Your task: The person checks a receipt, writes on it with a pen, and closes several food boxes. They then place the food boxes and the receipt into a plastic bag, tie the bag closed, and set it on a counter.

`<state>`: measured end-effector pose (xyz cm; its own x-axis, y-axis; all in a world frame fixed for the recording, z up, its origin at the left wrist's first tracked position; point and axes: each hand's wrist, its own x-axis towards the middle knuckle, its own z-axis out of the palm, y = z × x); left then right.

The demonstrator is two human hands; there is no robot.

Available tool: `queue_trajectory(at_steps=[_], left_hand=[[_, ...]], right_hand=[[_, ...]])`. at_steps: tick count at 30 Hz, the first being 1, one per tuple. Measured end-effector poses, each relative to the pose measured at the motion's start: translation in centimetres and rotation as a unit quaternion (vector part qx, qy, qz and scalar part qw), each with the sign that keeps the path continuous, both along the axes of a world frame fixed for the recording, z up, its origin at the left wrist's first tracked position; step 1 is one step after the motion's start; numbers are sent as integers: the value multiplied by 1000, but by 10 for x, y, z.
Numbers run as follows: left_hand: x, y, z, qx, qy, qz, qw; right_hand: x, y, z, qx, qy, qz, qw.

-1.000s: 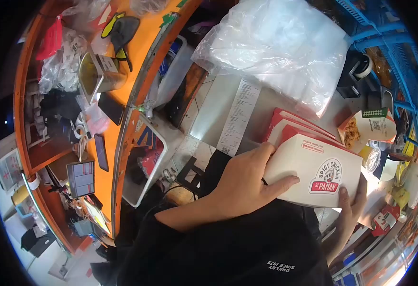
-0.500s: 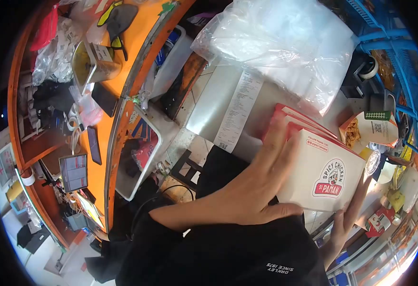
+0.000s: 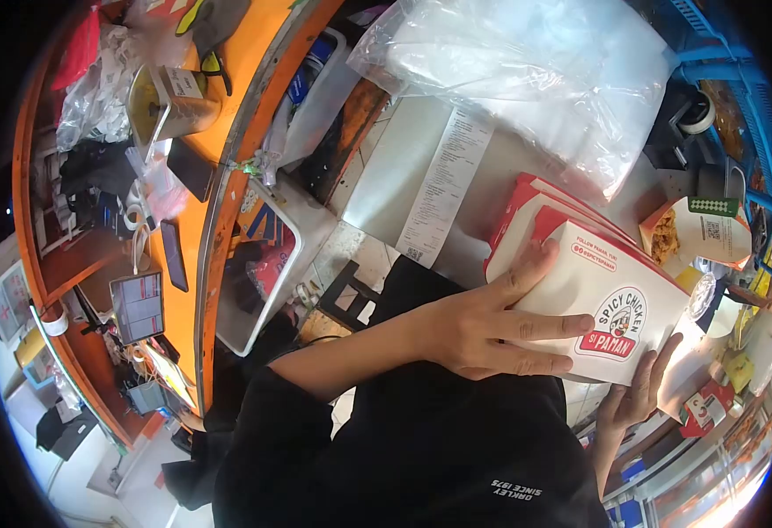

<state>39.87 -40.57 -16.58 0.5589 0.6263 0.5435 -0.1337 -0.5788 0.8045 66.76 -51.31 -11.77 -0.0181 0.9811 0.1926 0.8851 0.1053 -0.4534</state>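
Note:
A white box [image 3: 637, 273] with red edges, printed "Spicy Chicken Si Paman", stands tilted in front of me. More red-edged white cardboard [image 3: 527, 198] shows behind its upper left side. My left hand [image 3: 483, 330] lies across the printed face with its fingers spread, one fingertip at the logo. Around the lower right corner of the box, the fingers of my right hand [image 3: 637, 392] grip the edge. A long printed receipt [image 3: 446, 180] lies on the grey counter [image 3: 386, 189] left of the box.
A big clear plastic bag [image 3: 527, 79] covers the counter's far part. To the right are an open carton of fried food [image 3: 707, 233], a tape roll [image 3: 698, 114] and a blue rack [image 3: 742, 97]. An orange counter [image 3: 254, 66] on the left bears a tub [image 3: 188, 114] and a phone [image 3: 173, 255].
My left hand has turned and slid down the printed face, its fingers now pointing right over the logo. The right hand's fingers have closed in at the box's lower corner.

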Motion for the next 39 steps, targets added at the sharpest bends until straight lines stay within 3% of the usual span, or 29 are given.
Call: queue_trajectory(at_steps=[6,8,11,15,17,18,19,21,22,27,29,31,32,34,35,37,38,39], left_hand=[[-4,11,-9,52,36,-6,998],[0,11,-20,146,16,67,987],[6,7,-25,152,-16,102,983],[9,-2,-21,99,-15,99,990],[6,1,-2,9,38,85,996],[6,5,19,18,129,94,987],[7,9,40,26,121,83,989],[18,12,70,127,284,69,948],[29,8,69,173,259,83,947],[46,17,69,198,246,15,949],[49,18,68,189,236,-3,953],[51,19,68,94,212,-1,973],[52,20,69,82,209,5,975],[50,20,68,81,213,1,974],[49,20,68,70,217,-5,974],[49,21,67,68,215,-6,974],[49,21,67,57,212,-8,976],[49,22,67,61,212,-7,975]], right_hand=[[-3,0,7,-15,-10,22,1000],[-3,4,5,14,-68,72,995],[14,-4,-18,43,-93,67,992],[17,-4,-34,76,-38,54,995],[17,2,-35,94,-26,60,993],[16,6,-29,75,-36,56,995],[14,8,-22,53,-48,50,996],[7,13,-12,59,-39,38,997],[7,12,-10,62,-29,46,997],[29,37,11,109,53,97,988],[61,57,-7,31,352,26,935],[52,127,-14,3,396,-144,907],[48,163,-27,69,374,-134,915],[68,220,-107,107,260,-180,943],[69,237,-114,114,263,-180,941],[68,259,-114,69,156,-308,936],[70,263,-114,73,158,-308,935],[72,267,-112,-19,299,-323,897]])
